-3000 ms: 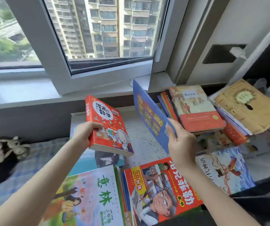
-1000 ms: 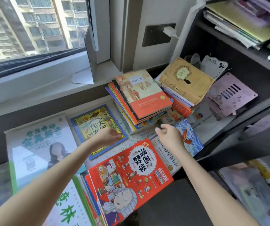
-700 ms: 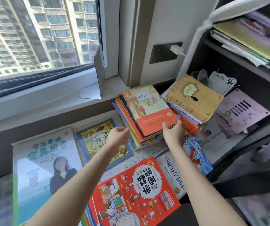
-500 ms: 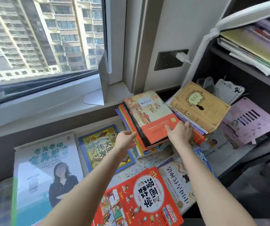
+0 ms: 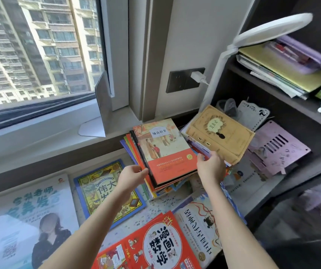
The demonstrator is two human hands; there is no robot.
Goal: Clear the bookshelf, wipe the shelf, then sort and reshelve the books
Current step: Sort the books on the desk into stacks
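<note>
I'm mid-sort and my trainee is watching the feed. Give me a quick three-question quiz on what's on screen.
1. True or false: the left hand grips a corner of the book pile topped by the orange book.
2. What sits in the wall socket? A) a white charger B) a black plug C) nothing
3. Fill in: the yellow book lies to the ___ of the orange book.
Key: 1 true; 2 A; 3 right.

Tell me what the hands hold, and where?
The left hand pinches the book stack at its near left corner; right hand touches its right edge, grip unclear.
</note>
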